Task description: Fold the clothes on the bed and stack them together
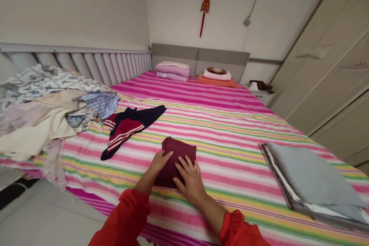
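Observation:
A folded maroon cloth (181, 149) lies on the striped bedsheet (230, 169) near the bed's front edge. My right hand (188, 178) rests flat on its right part, fingers spread. At the cloth's left edge is my left hand (158, 162), its thumb on top; its other fingers are hidden, so its grip is unclear. Beyond and to the left, a navy and red garment with white stripes (127, 128) lies loosely spread out.
Loose clothes (52, 111) are heaped at the left, some hanging over the edge. Folded grey cloths (314, 177) lie at the right. Near the headboard (219, 57) sit folded purple bedding (173, 71) and an orange folded item (217, 82). A wardrobe (325, 73) stands right.

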### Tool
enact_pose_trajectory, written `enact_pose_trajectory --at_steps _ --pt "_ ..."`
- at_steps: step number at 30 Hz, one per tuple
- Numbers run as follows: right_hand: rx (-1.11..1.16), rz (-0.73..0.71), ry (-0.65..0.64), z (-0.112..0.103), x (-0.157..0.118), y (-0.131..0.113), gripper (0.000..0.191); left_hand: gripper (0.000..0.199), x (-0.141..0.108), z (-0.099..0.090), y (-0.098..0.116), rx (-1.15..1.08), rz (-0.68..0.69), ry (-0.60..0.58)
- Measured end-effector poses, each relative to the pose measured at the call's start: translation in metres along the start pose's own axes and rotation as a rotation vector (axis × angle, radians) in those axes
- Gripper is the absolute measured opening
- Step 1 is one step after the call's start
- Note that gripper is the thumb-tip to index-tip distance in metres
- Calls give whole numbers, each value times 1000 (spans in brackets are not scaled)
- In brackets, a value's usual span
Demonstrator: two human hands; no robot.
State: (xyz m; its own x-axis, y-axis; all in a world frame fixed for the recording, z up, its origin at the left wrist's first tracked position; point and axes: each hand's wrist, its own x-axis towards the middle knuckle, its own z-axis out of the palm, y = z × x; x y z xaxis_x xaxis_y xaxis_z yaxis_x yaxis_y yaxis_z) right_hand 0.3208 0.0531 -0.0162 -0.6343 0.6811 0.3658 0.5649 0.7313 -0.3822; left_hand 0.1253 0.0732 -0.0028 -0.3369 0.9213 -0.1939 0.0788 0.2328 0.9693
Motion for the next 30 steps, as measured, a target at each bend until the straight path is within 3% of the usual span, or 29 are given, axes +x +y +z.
enact_pose_trajectory --at_steps 3,5,8,12,15,17,19,21,23,24,27,30 --pt "-11 -18 -132 8 -6 7 56 12 9 1 -2 102 81 73" --pt "0 -17 -170 9 -7 9 58 13 15 3 -3 174 99 107" --pt "10 -17 -138 5 -4 6 55 23 22 5 -3 290 116 164" --pt "-14 -42 -55 2 -1 4 59 21 25 4 -6 416 204 248" --pt "-39 -4 -86 9 -3 12 64 33 19 2 -6 483 244 319" --pt "-42 15 -130 15 -6 17 66 39 13 5 0 560 355 342" --pt "-30 11 -132 18 -9 18 68 41 6 16 9 685 552 204" --pt "-5 -18 -109 19 -11 16 70 40 1 31 15 800 723 -104" --pt "17 -52 -104 20 -14 15 71 40 2 47 15 850 774 -369" --pt "24 -61 -113 22 -16 15 70 40 4 52 13 865 776 -442" --pt "28 -56 -151 27 -22 20 68 43 21 57 1 903 761 -472" --pt "15 -65 -170 32 -25 26 71 45 40 47 -11 935 760 -361"
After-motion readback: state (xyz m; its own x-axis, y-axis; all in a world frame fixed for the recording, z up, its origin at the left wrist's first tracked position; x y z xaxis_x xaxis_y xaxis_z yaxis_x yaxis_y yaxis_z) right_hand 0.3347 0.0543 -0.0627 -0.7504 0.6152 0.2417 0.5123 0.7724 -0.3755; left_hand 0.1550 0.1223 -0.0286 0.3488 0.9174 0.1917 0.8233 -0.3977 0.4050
